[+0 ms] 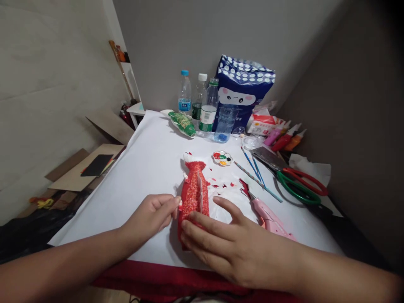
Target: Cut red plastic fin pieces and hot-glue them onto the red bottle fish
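A red fish-shaped craft piece (192,191) with a speckled surface lies lengthwise on white paper, its tail end pointing away from me. A pale raised strip runs along its upper side. My left hand (160,210) is closed in a pinch on a small red and white piece at the fish's left edge. Across the near part of the fish lies my right hand (221,235), fingers apart and fingertips touching its top; they hide some of the near end. Just right of that hand is a pink glue gun (269,216), partly covered by it.
Red scraps (224,185) lie beside the fish. Behind are a paint palette (222,158), paintbrushes (252,168) and a green fish-shaped piece (182,123). Plastic bottles (208,105), a blue bag (241,92) and paint tubes (284,139) stand farther back. Large scissors (296,185) lie right.
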Action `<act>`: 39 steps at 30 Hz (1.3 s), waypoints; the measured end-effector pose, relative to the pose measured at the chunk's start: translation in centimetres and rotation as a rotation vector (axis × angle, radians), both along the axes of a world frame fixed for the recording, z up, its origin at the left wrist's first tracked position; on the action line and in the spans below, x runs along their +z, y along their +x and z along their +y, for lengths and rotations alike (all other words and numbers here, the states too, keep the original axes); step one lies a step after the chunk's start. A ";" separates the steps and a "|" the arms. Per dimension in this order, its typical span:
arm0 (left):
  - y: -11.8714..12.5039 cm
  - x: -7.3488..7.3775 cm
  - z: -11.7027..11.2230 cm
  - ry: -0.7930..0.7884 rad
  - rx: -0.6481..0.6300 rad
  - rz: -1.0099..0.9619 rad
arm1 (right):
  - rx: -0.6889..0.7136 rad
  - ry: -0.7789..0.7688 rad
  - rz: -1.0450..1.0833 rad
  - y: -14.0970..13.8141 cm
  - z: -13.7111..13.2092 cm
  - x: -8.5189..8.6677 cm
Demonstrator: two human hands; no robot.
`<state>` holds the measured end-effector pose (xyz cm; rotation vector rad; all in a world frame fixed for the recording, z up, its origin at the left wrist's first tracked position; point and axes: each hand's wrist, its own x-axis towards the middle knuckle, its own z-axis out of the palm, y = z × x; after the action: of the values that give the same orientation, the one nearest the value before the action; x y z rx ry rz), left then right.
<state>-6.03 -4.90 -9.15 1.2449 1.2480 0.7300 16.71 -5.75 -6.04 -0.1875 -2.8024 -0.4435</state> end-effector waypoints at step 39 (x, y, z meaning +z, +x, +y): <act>-1.0 -0.1 0.2 0.481 0.182 0.434 | -0.824 -0.807 -0.245 5.3 13.5 -0.3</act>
<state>-7.02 -4.71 -9.22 1.7637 1.6120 0.9628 22.01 7.78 -6.31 -1.5559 -2.8387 0.5848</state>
